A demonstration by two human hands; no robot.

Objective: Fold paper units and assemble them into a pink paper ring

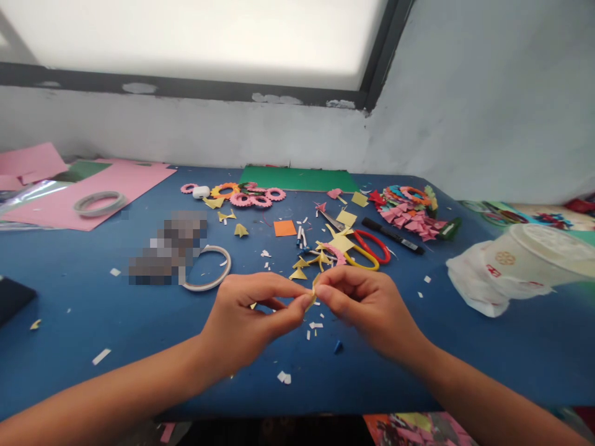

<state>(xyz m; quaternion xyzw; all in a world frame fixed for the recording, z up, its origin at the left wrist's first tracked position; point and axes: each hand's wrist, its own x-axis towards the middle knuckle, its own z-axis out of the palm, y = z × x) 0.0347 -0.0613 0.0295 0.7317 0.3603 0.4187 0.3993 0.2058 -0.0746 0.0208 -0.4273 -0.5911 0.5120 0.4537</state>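
Note:
My left hand (251, 316) and my right hand (367, 306) meet above the front middle of the blue table (93, 310). Both pinch one small folded piece of yellow paper (312, 298) between thumb and fingertips. Just behind my hands lie more folded yellow paper pieces (320, 257) and scissors with red and yellow handles (360, 244). Small white paper scraps (313, 327) are scattered under my hands.
Pink and orange paper rings (251, 195) and a green sheet (297, 178) lie at the back. A black marker (393, 235), a pile of pink and red cuttings (409, 214), tape rolls (211, 269), pink sheets (93, 189) and a white cup in a bag (520, 263) surround the spot.

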